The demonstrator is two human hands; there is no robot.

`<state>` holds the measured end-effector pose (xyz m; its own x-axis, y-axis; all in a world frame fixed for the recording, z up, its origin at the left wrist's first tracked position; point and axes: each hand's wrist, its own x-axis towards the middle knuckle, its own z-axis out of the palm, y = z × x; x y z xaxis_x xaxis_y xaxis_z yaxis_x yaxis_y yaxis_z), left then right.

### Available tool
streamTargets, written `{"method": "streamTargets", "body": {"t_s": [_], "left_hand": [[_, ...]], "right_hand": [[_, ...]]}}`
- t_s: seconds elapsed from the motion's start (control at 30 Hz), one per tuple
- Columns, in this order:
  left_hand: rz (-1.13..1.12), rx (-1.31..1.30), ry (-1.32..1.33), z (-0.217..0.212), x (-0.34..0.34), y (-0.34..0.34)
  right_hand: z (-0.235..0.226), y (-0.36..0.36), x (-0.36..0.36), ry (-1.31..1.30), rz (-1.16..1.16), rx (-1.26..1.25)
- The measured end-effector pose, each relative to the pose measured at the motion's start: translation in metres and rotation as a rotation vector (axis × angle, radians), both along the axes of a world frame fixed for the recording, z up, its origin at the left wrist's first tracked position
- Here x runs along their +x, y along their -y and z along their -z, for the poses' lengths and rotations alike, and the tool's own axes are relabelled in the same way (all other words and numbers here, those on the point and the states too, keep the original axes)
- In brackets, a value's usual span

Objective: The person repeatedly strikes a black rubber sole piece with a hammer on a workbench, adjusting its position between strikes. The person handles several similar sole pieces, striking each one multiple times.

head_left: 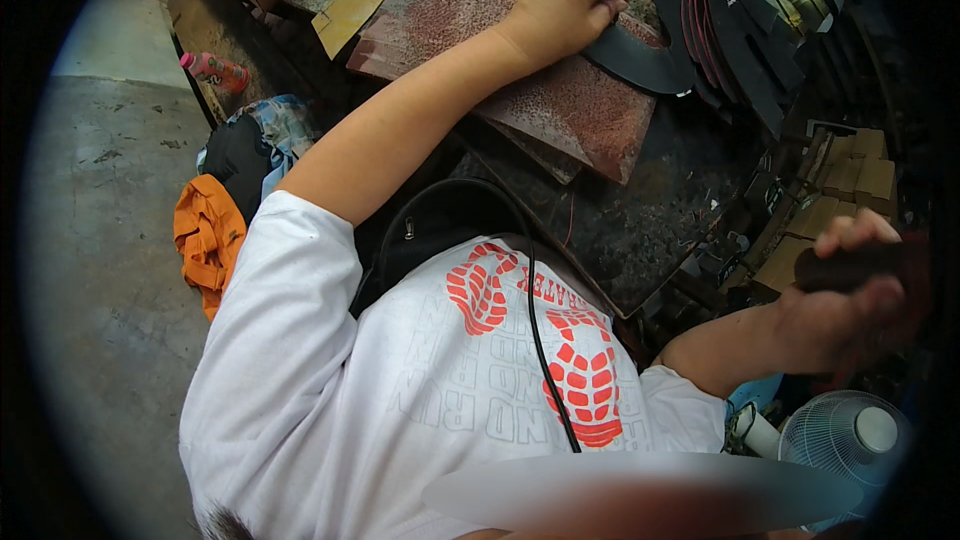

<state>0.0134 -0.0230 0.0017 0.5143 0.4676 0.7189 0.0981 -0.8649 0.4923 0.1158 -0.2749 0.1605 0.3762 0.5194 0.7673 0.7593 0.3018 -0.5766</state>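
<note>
Curling round one dark object (pixel 845 266), right fingers (pixel 858 231); bunching beside one black curved piece (pixel 640 66), left fingers (pixel 604 13), any pinch unclear

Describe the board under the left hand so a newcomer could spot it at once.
A dark bench stands beyond the white shirt. Over it lies a flat board, partly under the left hand. Rusty red mottling sets it apart from the plain black curved piece overlapping it.

By my left grip (pixel 572 15), the curved flat piece (pixel 635 59) is plain black, the rectangular board (pixel 600 125) mottled rust-red and grey; the left crumpled cloth (pixel 208 225), solid orange.
</note>
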Motion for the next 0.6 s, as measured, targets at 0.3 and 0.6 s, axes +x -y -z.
{"method": "streamTargets", "body": {"t_s": [0.3,0.6], "left_hand": [[-0.120,0.097,0.006,0.002,0.004,0.011],[-0.010,-0.630,-0.149,-0.007,-0.034,-0.032]], "right_hand": [[0.116,-0.013,0.012,-0.016,0.214,-0.673],[0.131,-0.005,0.003,0.014,0.275,-0.791]]}}
